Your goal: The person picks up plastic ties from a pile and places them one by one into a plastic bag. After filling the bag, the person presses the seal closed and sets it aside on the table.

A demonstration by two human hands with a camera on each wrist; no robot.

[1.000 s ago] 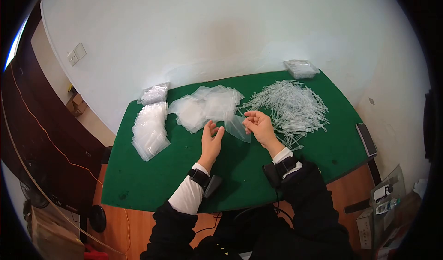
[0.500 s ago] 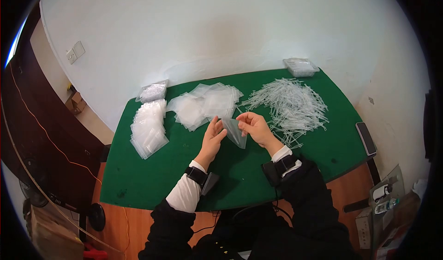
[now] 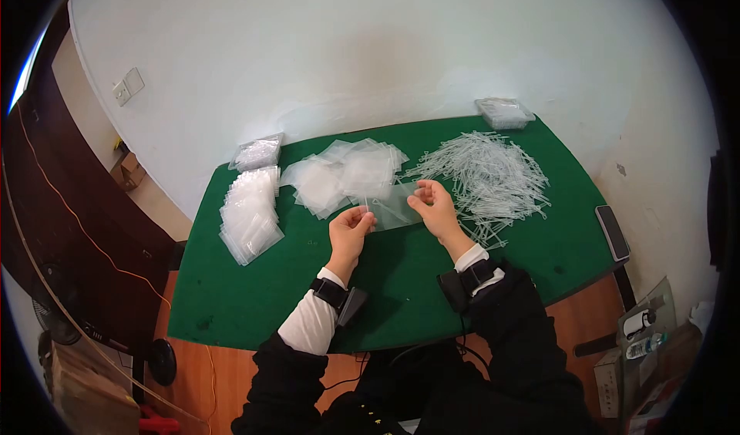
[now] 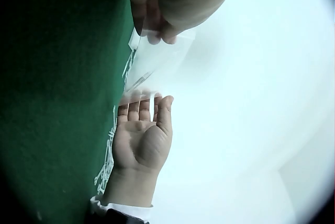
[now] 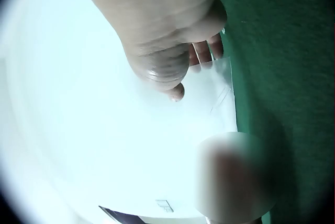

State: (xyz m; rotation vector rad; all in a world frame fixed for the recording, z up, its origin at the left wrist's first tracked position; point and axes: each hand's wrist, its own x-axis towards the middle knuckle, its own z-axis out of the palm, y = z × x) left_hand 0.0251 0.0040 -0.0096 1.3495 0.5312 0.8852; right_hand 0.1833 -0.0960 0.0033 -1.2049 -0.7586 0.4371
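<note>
One clear plastic bag (image 3: 395,208) is stretched between the two hands above the green table. The left hand (image 3: 349,238) pinches its left end between thumb and fingers. At its right end the right hand (image 3: 439,215) holds it, the thumb in front and the fingers behind. A thin clear stick (image 4: 139,81) shows inside or against the bag in the left wrist view; which cannot be told. In the right wrist view the bag (image 5: 217,93) spans from the right hand's fingers toward the blurred left hand (image 5: 230,179).
Behind the hands lie loose flat bags (image 3: 368,166). A fanned stack of bags (image 3: 248,215) is at left, with a packed bundle (image 3: 257,152) behind. Clear sticks (image 3: 489,177) are heaped at right; another bundle (image 3: 505,114) and a phone-like device (image 3: 612,233) sit near the edges.
The bag, hanging at a slant before, is now spread between the hands. The left hand's fingers have closed on its left end, and the right hand has moved slightly right since half a second ago.
</note>
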